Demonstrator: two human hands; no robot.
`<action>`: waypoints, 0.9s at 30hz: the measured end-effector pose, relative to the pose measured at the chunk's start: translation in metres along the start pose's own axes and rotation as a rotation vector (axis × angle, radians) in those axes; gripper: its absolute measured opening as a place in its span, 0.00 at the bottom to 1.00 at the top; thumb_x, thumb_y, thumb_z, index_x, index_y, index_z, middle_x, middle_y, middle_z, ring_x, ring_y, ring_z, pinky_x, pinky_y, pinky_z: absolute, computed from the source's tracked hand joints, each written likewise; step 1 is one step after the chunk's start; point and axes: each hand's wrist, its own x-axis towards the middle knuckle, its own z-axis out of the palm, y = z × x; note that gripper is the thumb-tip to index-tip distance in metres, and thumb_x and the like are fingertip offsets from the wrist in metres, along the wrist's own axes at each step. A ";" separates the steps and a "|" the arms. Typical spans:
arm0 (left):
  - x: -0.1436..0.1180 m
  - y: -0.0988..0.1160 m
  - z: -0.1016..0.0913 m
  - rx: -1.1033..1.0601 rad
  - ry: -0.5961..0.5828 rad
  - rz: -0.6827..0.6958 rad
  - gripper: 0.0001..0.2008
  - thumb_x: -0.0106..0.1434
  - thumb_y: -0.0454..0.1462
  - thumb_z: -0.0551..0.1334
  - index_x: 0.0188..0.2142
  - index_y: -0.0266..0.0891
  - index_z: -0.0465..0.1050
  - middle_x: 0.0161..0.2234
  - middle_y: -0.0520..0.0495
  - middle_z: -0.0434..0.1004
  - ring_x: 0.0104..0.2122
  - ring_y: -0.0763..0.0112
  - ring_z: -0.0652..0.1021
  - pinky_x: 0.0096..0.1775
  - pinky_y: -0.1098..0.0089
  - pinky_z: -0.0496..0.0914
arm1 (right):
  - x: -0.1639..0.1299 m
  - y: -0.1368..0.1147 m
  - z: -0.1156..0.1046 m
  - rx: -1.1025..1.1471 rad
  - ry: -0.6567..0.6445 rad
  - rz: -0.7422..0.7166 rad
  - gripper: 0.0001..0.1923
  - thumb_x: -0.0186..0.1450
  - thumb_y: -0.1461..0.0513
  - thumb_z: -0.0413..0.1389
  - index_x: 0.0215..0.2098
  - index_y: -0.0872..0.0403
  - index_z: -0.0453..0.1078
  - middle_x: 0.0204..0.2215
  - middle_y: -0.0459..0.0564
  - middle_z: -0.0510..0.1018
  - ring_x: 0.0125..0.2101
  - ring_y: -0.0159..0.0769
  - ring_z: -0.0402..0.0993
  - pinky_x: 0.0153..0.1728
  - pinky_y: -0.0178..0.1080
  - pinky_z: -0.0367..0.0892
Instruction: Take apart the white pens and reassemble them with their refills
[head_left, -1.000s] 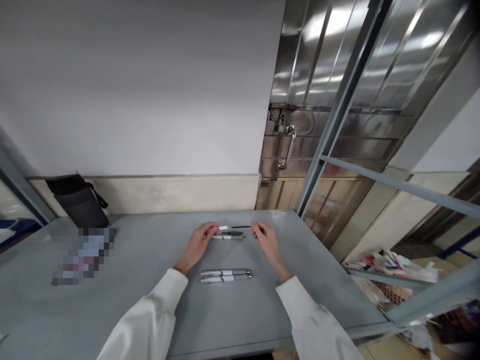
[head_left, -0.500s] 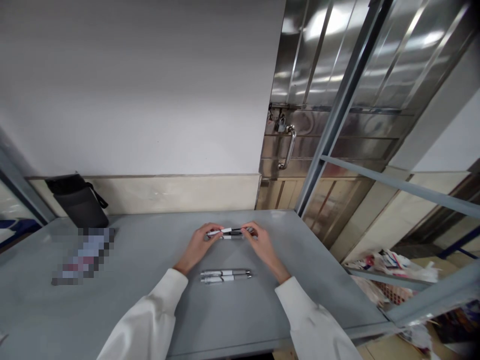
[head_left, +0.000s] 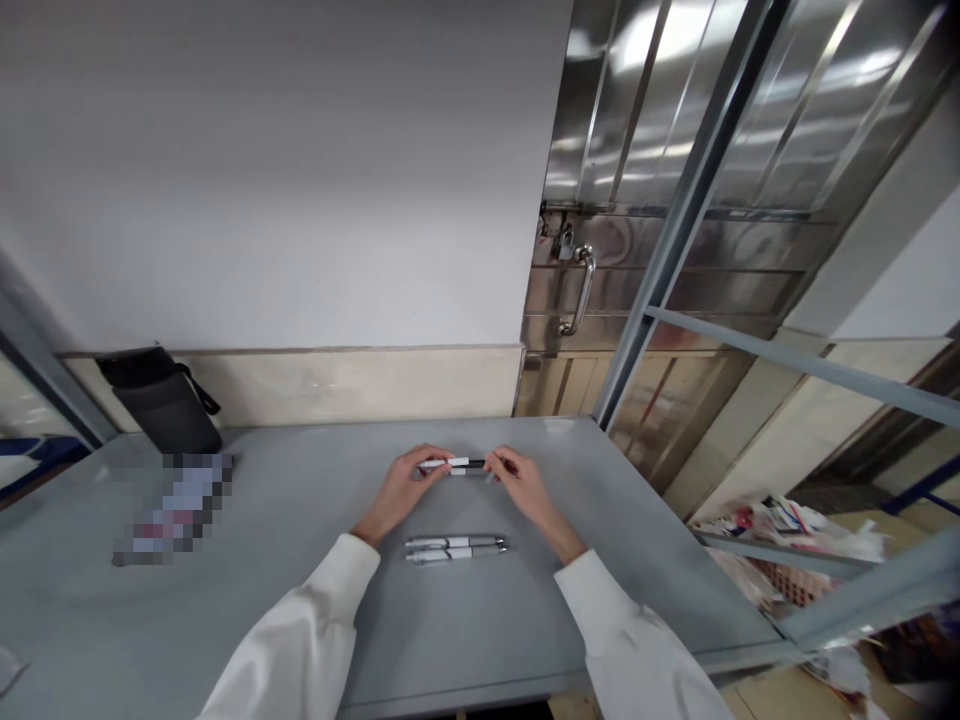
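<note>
A pen with a white barrel and a black section (head_left: 460, 463) is held level just above the table. My left hand (head_left: 401, 485) pinches its white end on the left. My right hand (head_left: 525, 488) has its fingers closed on the black end, with a small clear piece showing below the fingertips. Partly hidden behind this pen, another pen (head_left: 459, 472) lies across the table. Closer to me, a small group of clear and white pens (head_left: 454, 549) lies side by side, their silvery tips pointing right.
The grey table (head_left: 285, 580) stands against a wall. At its back left is a dark pouch (head_left: 169, 405) with a strap, and a blurred-out item (head_left: 176, 510) lies in front. A metal frame post (head_left: 660, 260) rises at right, beside plastic bags (head_left: 802, 530).
Between my hands, a thin dark rod showed earlier; now a thicker black section shows there. My right fingers have shifted slightly, and the clear piece has come into view below them.
</note>
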 end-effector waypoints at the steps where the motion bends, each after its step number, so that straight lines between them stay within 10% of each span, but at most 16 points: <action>1: 0.000 0.000 0.000 -0.005 0.000 -0.003 0.13 0.66 0.44 0.61 0.43 0.42 0.78 0.42 0.46 0.80 0.43 0.64 0.78 0.46 0.69 0.69 | 0.000 0.001 0.000 0.002 -0.006 0.007 0.21 0.68 0.48 0.50 0.27 0.52 0.71 0.25 0.46 0.74 0.27 0.35 0.70 0.31 0.35 0.64; 11: -0.001 0.000 0.001 -0.001 0.026 -0.016 0.13 0.66 0.46 0.60 0.43 0.42 0.78 0.42 0.47 0.80 0.42 0.64 0.78 0.43 0.70 0.69 | 0.006 0.022 0.004 0.164 0.078 0.180 0.32 0.66 0.39 0.42 0.30 0.53 0.76 0.30 0.51 0.81 0.26 0.38 0.73 0.35 0.41 0.68; 27: 0.001 -0.007 0.001 0.045 0.088 -0.050 0.15 0.67 0.48 0.58 0.44 0.43 0.77 0.42 0.48 0.80 0.42 0.64 0.77 0.42 0.69 0.68 | 0.009 0.011 -0.010 0.318 0.240 0.122 0.17 0.60 0.47 0.60 0.37 0.50 0.74 0.35 0.50 0.80 0.36 0.43 0.79 0.44 0.45 0.69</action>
